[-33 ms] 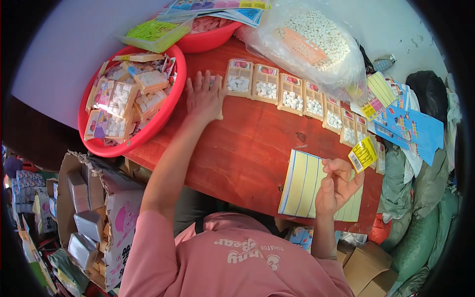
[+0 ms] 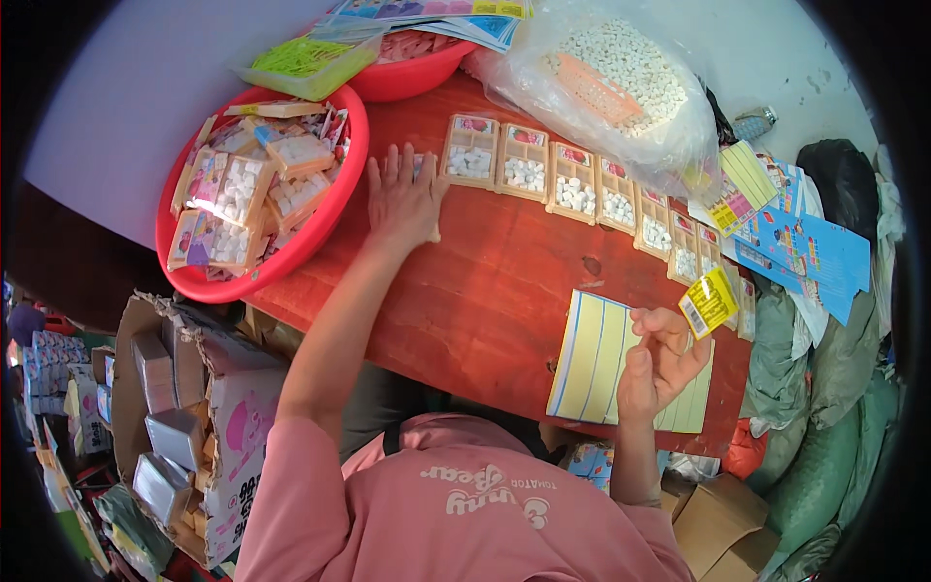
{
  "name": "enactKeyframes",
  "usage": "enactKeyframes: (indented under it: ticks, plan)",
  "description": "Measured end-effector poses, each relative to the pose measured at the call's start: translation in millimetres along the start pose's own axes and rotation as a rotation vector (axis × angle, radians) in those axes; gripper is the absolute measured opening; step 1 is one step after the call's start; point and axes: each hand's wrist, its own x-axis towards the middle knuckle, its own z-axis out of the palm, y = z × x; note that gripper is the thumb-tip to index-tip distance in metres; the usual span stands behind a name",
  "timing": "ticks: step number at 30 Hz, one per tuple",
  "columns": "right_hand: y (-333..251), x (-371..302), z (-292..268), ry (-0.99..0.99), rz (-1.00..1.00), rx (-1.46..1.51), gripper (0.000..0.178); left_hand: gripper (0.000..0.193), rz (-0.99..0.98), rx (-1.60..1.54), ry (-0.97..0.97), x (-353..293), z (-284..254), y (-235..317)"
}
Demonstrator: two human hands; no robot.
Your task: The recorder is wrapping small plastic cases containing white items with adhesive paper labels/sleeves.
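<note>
My left hand (image 2: 405, 204) lies flat with fingers spread over a small plastic tray at the left end of a row; most of that tray is hidden beneath it. The row runs on to the right with several peach-coloured trays (image 2: 525, 160), each holding white pebble-like pieces and a small card with a red picture. At the right, my right hand (image 2: 663, 367) is raised with bent fingers above a yellow striped sticker sheet (image 2: 587, 359). A yellow label (image 2: 709, 302) with a barcode is held at its fingertips.
On the red table (image 2: 465, 281) stands a red basin (image 2: 359, 184) full of filled trays. Behind are a green-filled clear container (image 2: 301, 87), another red basin (image 2: 417, 73) and a plastic bag of white pieces (image 2: 504, 73). Blue printed sheets (image 2: 810, 252) lie right. An open carton (image 2: 233, 417) stands lower left.
</note>
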Motion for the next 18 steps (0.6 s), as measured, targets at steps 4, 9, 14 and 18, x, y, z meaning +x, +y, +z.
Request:
enactKeyframes:
  ticks: [4,9,14,18]
  plan:
    - [-3,-2,5,-0.107,-0.056,-0.184,0.036,0.059,-0.003,0.000,0.059,-70,-24,27]
    - [-18,-7,32,-0.296,0.206,0.120,0.031,0.065,-0.008,-0.185,0.039,-146,-53,75]
    - [-44,-3,63,-0.488,0.586,0.361,0.031,0.077,0.056,-0.529,-0.044,-166,-63,75]
    - [-35,8,71,-0.332,0.674,0.579,0.027,0.056,-0.295,-1.670,-0.206,-153,-110,43]
